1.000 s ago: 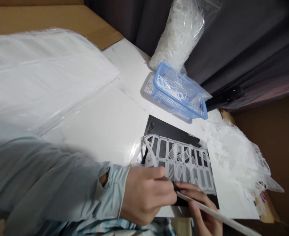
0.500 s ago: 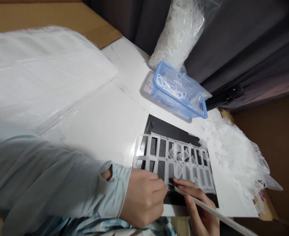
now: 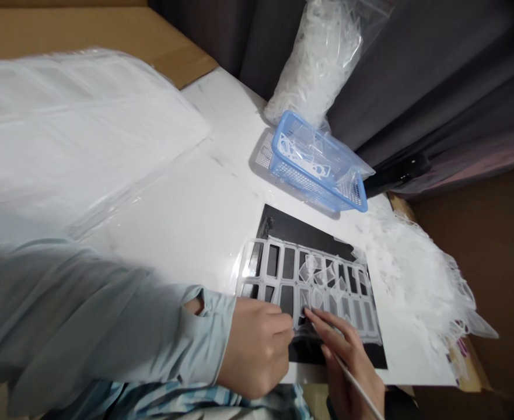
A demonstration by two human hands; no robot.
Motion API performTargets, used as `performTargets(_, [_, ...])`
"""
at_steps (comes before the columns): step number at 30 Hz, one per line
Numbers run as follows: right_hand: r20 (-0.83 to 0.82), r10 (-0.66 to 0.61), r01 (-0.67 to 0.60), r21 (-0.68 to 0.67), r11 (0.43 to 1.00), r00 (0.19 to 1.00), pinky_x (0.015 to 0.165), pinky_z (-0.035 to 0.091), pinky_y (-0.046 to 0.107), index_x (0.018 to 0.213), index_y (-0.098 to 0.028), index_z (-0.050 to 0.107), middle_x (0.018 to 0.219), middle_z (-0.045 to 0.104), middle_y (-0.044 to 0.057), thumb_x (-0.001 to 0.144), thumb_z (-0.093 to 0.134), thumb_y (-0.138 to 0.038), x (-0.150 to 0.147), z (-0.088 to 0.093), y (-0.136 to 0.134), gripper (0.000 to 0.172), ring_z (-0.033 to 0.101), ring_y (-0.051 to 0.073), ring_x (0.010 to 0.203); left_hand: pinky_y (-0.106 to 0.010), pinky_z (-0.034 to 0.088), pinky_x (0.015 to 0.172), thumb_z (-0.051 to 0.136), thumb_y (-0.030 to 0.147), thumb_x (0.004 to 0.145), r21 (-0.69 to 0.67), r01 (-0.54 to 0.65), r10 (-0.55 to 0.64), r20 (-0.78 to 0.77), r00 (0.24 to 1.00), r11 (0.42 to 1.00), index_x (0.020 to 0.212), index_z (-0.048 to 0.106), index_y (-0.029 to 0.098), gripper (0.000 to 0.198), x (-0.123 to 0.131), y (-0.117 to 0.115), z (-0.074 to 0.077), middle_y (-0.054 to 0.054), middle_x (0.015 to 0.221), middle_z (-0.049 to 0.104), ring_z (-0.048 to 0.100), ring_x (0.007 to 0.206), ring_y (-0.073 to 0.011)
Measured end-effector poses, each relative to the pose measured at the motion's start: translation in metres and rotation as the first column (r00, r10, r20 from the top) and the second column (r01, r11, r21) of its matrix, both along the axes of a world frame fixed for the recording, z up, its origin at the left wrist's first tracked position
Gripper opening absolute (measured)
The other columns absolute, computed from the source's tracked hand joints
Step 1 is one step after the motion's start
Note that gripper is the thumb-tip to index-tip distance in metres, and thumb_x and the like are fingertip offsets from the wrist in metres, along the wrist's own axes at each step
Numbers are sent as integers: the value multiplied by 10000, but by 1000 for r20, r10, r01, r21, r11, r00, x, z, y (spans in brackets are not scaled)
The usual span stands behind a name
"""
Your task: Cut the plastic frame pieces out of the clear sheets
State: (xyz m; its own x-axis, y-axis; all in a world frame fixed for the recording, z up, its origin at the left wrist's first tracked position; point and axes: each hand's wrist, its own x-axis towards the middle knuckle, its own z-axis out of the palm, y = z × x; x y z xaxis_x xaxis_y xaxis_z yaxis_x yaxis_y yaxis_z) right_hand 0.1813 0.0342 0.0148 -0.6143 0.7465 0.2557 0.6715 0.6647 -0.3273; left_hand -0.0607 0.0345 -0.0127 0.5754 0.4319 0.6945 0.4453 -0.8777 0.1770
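At lower centre of the frame, the curled left hand [image 3: 257, 350] presses its fingertips on a translucent plastic lattice [image 3: 280, 274] lying on a black mat [image 3: 309, 230], while the right hand [image 3: 348, 367] grips a thin white stick [image 3: 364, 396] whose tip could tear the lattice if forced.

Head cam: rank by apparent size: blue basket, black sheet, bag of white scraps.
1. Black sheet
2. Tie: clear bag of white scraps and blue mesh basket; the bag runs out of frame, so unranked.
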Motion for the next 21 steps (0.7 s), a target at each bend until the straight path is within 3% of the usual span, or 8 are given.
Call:
performTargets(3, [-55, -70, 72, 48, 996, 996, 932, 515, 328, 1324, -216, 558, 1251, 639, 90, 1031, 414, -197, 5, 0, 5, 327, 623, 214, 1135, -334, 429, 578, 553, 106, 869, 22, -6, 6, 0, 1000, 1000, 705, 702, 129, 223, 0, 1, -1, -88, 737, 663, 516, 701, -197])
performTargets(5, [-145, -173, 191, 120, 974, 974, 922, 509, 345, 1267, -185, 580, 1210, 661, 104, 1021, 435, -195, 11, 0, 11, 285, 635, 232, 1113, -334, 434, 579, 540, 99, 874, 46, -2, 2, 1, 1000, 999, 708, 707, 122, 236, 0, 1, -2, -98, 735, 669, 525, 705, -199])
performTargets(7, [-229, -342, 390, 212, 896, 911, 892, 510, 377, 1187, -148, 614, 1138, 682, 131, 1022, 459, -256, 20, 0, 19, 251, 655, 267, 1062, -331, 436, 582, 536, 94, 873, 68, 5, -5, -4, 1000, 998, 714, 710, 120, 236, -1, 1, -3, -103, 735, 674, 529, 702, -198])
performTargets(9, [-293, -497, 570, 271, 776, 817, 855, 514, 408, 1117, -114, 635, 1063, 690, 159, 1019, 478, -346, 28, 1, 27, 297, 670, 300, 998, -328, 431, 578, 538, 94, 872, 82, 9, -8, -10, 1000, 997, 708, 702, 122, 234, -2, 1, -2, -102, 722, 668, 523, 688, -194])
performTargets(11, [-343, -553, 641, 243, 728, 759, 867, 511, 437, 1095, -99, 634, 1055, 686, 177, 1013, 489, -395, 34, 1, 31, 340, 671, 314, 989, -326, 417, 565, 532, 101, 879, 79, 15, -15, -7, 1000, 997, 697, 685, 127, 239, -3, 2, 0, -95, 713, 652, 511, 676, -191])
performTargets(16, [-401, -432, 481, 25, 877, 808, 1020, 443, 476, 1069, -132, 647, 1224, 645, 162, 1008, 507, -329, 26, 2, 24, 249, 602, 305, 1180, -335, 334, 506, 492, 135, 912, 31, 97, -98, 6, 995, 995, 704, 643, 149, 257, -7, 7, 6, -54, 734, 588, 440, 623, -175])
performTargets(21, [-425, -286, 261, -117, 958, 859, 906, 534, 361, 1014, -185, 681, 1079, 711, 92, 1018, 483, -251, 9, 4, 10, 209, 673, 238, 1052, -345, 337, 511, 459, 163, 932, 43, 70, -68, -44, 997, 997, 805, 682, 155, 257, -11, 8, 7, -68, 947, 635, 444, 652, -183])
